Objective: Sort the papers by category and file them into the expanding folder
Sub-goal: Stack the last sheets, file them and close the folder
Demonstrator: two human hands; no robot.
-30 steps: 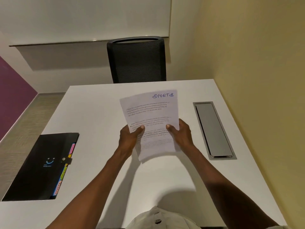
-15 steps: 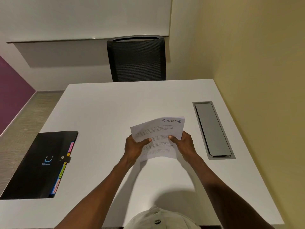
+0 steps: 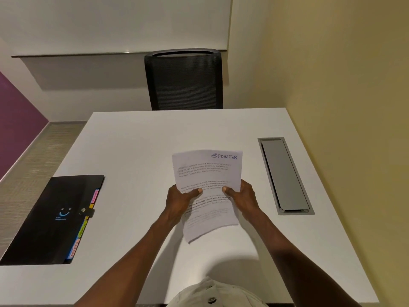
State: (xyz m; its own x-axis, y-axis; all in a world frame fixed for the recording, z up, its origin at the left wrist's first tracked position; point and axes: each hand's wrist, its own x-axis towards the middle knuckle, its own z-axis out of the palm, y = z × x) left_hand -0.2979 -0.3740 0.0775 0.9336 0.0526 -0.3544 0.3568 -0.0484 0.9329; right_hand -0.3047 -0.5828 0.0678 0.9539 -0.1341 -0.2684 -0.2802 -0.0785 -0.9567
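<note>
I am looking down at a white table [image 3: 132, 151] and I am seeing both hands holding up a stack of papers [image 3: 207, 173] over its middle. The left hand [image 3: 180, 201] is gripping the stack's left edge, thumb lying across the printed face and the other fingers curled behind, out of my sight. The right hand [image 3: 243, 199] is gripping the right edge the same way, thumb on top near the middle of the page. The papers are tilting toward me, top edge away from me, so the handwritten word "SPORTS" in blue is showing at the upper right corner above paragraphs of print. I cannot tell how many sheets are in the stack, though a lower sheet is sticking out at the bottom.

The black folder [image 3: 53, 218] is lying flat at the table's left edge, well apart from the hands. Its strap [image 3: 87, 211] is sitting snapped across the flap, and coloured tabs [image 3: 81, 229] are peeking out along its right side; the lettering on them is too small for me to read.

A grey cable hatch [image 3: 285, 176] is sitting flush in the table to the right of the papers. A black mesh chair [image 3: 183, 79] is standing behind the far edge.
</note>
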